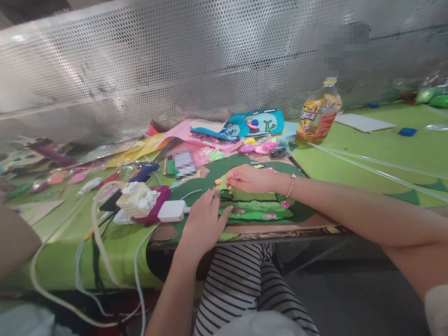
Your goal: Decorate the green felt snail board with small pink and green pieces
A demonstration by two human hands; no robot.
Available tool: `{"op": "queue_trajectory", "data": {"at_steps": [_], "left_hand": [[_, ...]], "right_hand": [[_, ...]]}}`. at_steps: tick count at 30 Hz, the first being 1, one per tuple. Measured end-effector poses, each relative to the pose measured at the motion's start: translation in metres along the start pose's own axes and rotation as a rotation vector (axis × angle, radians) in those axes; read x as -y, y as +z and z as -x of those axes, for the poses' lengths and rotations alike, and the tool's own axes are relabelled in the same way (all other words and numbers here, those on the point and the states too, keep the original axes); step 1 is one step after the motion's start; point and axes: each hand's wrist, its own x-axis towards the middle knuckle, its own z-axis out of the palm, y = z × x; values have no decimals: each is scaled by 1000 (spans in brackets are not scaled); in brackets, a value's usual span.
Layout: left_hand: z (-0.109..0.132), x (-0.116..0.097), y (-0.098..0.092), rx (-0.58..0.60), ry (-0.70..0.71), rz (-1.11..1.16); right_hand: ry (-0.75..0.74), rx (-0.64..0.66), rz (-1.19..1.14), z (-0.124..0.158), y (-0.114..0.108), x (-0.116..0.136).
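While the left hand (203, 221) rests on the green picture (257, 206): fingers unclenched.
Right hand (249, 178): fingertips bunched near an orange blob (218, 182) — cannot tell whether grasping.

we list one green-covered desk (371, 144), bearing: one yellow-capped bottle (318, 114); one white panel (364, 122); one decorated green sheet (261, 210); one blue piece (408, 132); translucent strips (350, 160).

The green craft panel (259, 208) lies flat near the front edge of the table (266, 230), showing layered greens, dark outlines, small pink flowers (269, 216) and an orange flower (218, 182).
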Motion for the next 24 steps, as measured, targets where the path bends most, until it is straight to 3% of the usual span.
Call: {"op": "queue_trajectory", "data": {"at_steps": [5,10,24], "left_hand": [[0,2,1,-6,13,25],[-1,1,0,6,7,20],[0,-2,-3,18,9,-13]], "right_hand": [[13,-68,53,-1,-2,-1],[-42,54,77,0,-3,5],[-91,34,140,0,0,7]]}}
